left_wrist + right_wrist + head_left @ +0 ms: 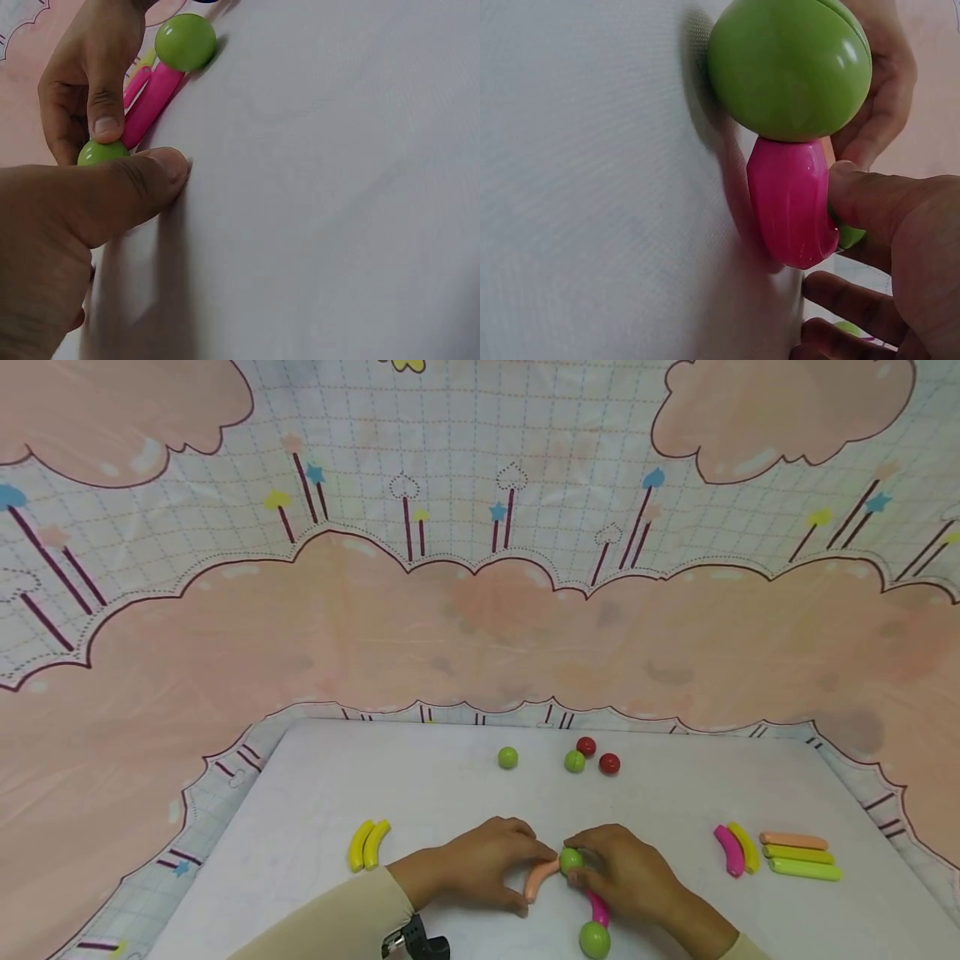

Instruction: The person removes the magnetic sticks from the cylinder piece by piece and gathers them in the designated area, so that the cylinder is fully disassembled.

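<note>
My left hand (pixel 487 864) holds an orange curved stick (pixel 537 882) between thumb and fingers, low over the white table. Its upper end meets a glossy green ball (pixel 572 860), which my right hand (pixel 633 872) pinches between thumb and forefinger. A pink curved stick (pixel 597 908) runs from that ball down to a second green ball (pixel 595 939) near the front edge. In the right wrist view the pink stick (pixel 791 202) joins the larger-looking green ball (pixel 787 67). The left thumb (pixel 127 191) hides the orange stick in the left wrist view.
Two yellow curved sticks (pixel 367 845) lie at left. Rightward are a pink curved stick (pixel 729 850), a yellow one (pixel 743 847) and straight orange, yellow and green sticks (pixel 798 852). Green balls (pixel 507 757) and red balls (pixel 609 763) sit toward the table's back.
</note>
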A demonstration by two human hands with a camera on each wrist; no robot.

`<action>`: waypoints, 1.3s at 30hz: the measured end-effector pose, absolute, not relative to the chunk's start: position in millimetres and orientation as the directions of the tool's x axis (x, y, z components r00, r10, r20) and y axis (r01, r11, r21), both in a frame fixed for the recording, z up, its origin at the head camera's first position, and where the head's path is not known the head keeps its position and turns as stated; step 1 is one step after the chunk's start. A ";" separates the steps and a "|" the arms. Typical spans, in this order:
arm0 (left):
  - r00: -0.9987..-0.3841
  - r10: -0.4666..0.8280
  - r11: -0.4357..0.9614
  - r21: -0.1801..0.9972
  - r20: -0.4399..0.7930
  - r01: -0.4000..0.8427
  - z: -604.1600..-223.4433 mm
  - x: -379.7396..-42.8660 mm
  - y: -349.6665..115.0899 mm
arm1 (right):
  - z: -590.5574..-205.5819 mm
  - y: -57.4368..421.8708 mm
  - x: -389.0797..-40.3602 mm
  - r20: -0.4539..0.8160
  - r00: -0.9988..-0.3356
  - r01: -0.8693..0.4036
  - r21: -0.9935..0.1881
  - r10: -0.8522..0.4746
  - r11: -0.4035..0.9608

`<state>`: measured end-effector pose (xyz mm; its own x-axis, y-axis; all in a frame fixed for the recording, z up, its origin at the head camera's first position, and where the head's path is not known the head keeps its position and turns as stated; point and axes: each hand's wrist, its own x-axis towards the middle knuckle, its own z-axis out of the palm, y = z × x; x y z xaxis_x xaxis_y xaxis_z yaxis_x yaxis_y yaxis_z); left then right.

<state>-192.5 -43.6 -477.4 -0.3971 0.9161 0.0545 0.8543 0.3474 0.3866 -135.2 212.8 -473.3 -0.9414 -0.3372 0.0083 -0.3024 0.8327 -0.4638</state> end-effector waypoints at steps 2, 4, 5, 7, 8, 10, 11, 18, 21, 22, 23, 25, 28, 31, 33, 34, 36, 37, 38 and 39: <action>-0.389 0.919 0.341 0.366 0.064 0.866 -479.1 -191.9 -42.0 | -474.2 213.5 -135.1 0.012 -0.939 -0.310 -0.463 -0.344 0.830; -0.368 0.926 0.322 0.335 0.083 0.885 -480.7 -192.2 -41.5 | -475.1 213.9 -135.2 0.017 -0.936 -0.318 -0.460 -0.350 0.829; -0.356 0.930 0.311 0.321 0.092 0.895 -481.3 -192.6 -41.5 | -475.3 214.0 -135.3 0.021 -0.935 -0.323 -0.459 -0.353 0.828; -0.333 0.937 0.289 0.302 0.104 0.908 -481.8 -193.2 -41.6 | -475.4 214.1 -135.3 0.027 -0.935 -0.326 -0.458 -0.354 0.827; -0.325 0.940 0.283 0.294 0.106 0.913 -482.2 -193.6 -41.8 | -475.2 214.0 -135.4 0.029 -0.935 -0.326 -0.458 -0.353 0.827; -0.313 0.944 0.272 0.286 0.107 0.919 -482.6 -194.6 -42.2 | -474.9 213.8 -135.3 0.031 -0.936 -0.325 -0.458 -0.350 0.828; -0.308 0.945 0.268 0.282 0.108 0.921 -482.8 -194.9 -42.3 | -474.7 213.7 -135.2 0.031 -0.937 -0.322 -0.462 -0.348 0.826; -0.279 0.951 0.242 0.237 0.135 0.941 -484.5 -196.4 -42.7 | -474.5 212.4 -134.4 0.024 -0.940 -0.312 -0.472 -0.342 0.824; -0.282 0.948 0.237 0.263 0.149 0.935 -484.7 -195.9 -43.8 | -475.0 212.2 -134.7 0.024 -0.935 -0.324 -0.463 -0.353 0.825; -0.283 0.947 0.234 0.274 0.153 0.933 -484.9 -195.6 -44.0 | -475.1 212.2 -134.8 0.024 -0.933 -0.329 -0.460 -0.359 0.825; -0.284 0.946 0.232 0.284 0.157 0.930 -485.2 -195.3 -44.1 | -475.0 212.1 -134.9 0.026 -0.931 -0.334 -0.456 -0.363 0.825; -0.285 0.945 0.227 0.300 0.163 0.927 -485.6 -194.8 -44.4 | -474.4 212.1 -135.0 0.026 -0.928 -0.343 -0.449 -0.372 0.825; -0.292 0.943 0.232 0.312 0.162 0.921 -486.1 -194.1 -44.9 | -473.1 212.6 -135.0 0.026 -0.924 -0.353 -0.443 -0.382 0.824; -0.301 0.941 0.243 0.312 0.153 0.918 -487.5 -193.7 -46.5 | -472.9 214.2 -136.1 0.018 -0.923 -0.351 -0.447 -0.384 0.823; -0.312 0.939 0.256 0.312 0.144 0.915 -488.0 -192.9 -47.8 | -473.2 216.0 -136.8 0.015 -0.924 -0.347 -0.454 -0.382 0.821; -0.315 0.938 0.259 0.309 0.145 0.915 -488.2 -192.4 -48.4 | -473.2 216.6 -137.0 0.013 -0.925 -0.342 -0.460 -0.379 0.820; -0.327 0.933 0.270 0.309 0.150 0.912 -489.0 -191.1 -49.6 | -473.1 217.4 -137.1 0.008 -0.929 -0.330 -0.472 -0.371 0.817; -0.337 0.929 0.279 0.311 0.153 0.909 -488.5 -190.2 -49.9 | -472.8 217.5 -136.7 0.008 -0.930 -0.327 -0.476 -0.367 0.817; -0.350 0.924 0.289 0.316 0.156 0.904 -487.9 -189.2 -50.2 | -472.3 217.3 -136.3 0.005 -0.933 -0.318 -0.480 -0.360 0.818; -0.364 0.918 0.299 0.326 0.159 0.897 -487.9 -188.4 -50.4 | -472.1 216.8 -136.2 0.002 -0.935 -0.312 -0.480 -0.354 0.820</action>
<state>-188.4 -50.4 -487.9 -0.3639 0.9178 0.1587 0.8968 0.2992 0.3261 -136.2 216.8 -472.1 -0.9352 -0.3542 0.0018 -0.3116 0.8202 -0.4797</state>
